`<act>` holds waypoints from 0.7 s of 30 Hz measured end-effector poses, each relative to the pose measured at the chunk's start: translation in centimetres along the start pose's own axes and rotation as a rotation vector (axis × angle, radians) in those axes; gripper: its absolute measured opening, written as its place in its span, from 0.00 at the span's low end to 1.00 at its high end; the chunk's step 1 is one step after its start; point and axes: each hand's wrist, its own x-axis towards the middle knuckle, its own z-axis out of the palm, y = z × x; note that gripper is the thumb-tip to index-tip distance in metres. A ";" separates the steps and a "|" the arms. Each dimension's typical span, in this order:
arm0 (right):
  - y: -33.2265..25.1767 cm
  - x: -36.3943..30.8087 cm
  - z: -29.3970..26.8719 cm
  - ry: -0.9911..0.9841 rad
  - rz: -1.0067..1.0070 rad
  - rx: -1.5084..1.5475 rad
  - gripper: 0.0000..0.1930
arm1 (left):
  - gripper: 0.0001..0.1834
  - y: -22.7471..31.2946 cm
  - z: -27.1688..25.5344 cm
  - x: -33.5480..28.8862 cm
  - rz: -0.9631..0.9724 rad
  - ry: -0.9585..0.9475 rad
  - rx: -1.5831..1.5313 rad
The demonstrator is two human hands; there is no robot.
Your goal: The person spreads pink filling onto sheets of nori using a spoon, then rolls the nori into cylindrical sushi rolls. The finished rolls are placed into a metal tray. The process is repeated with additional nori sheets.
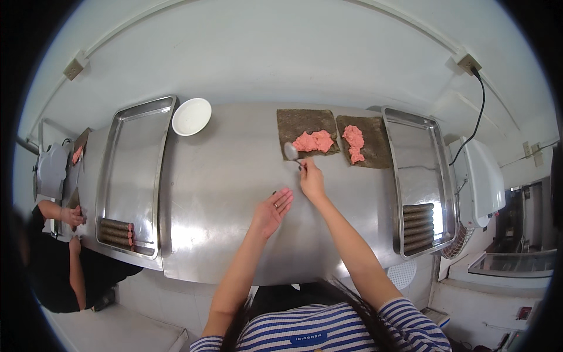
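My right hand (312, 179) grips the handle of a metal spoon (291, 151). The spoon's bowl is at the left end of a strip of pink ground meat (314, 141), which lies along the near part of a dark seaweed sheet (299, 119). Just right of it, a second seaweed sheet (375, 138) carries another lump of pink meat (353, 142). Palm up, with fingers stretched out, my left hand (272, 213) holds nothing above the steel table, nearer to me than the sheets.
A steel tray (419, 126) at right holds several dark rolls (418, 227). The left tray (138, 117) has more rolls (116, 232) at its near end. A white bowl (192, 117) stands beside it. At far left, a co-worker's hands (73, 216) are at the steel table (217, 193).
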 end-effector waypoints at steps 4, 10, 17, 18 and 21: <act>1.1 1.3 -4.3 0.262 0.027 0.043 0.06 | 0.19 -1.6 0.9 6.0 -0.002 0.050 -0.049; 6.3 5.2 -8.7 0.240 0.134 -0.282 0.06 | 0.16 -2.3 6.0 14.1 0.062 0.197 -0.252; 7.9 6.5 -8.3 0.115 -0.051 -0.342 0.07 | 0.10 -2.3 6.2 17.5 0.273 0.461 -0.137; 8.1 6.6 -8.4 0.111 -0.086 -0.339 0.07 | 0.09 -2.3 6.5 17.7 0.305 0.504 -0.105; 9.3 7.3 -8.5 0.084 -0.238 -0.290 0.06 | 0.08 -2.3 7.1 18.3 0.380 0.565 0.005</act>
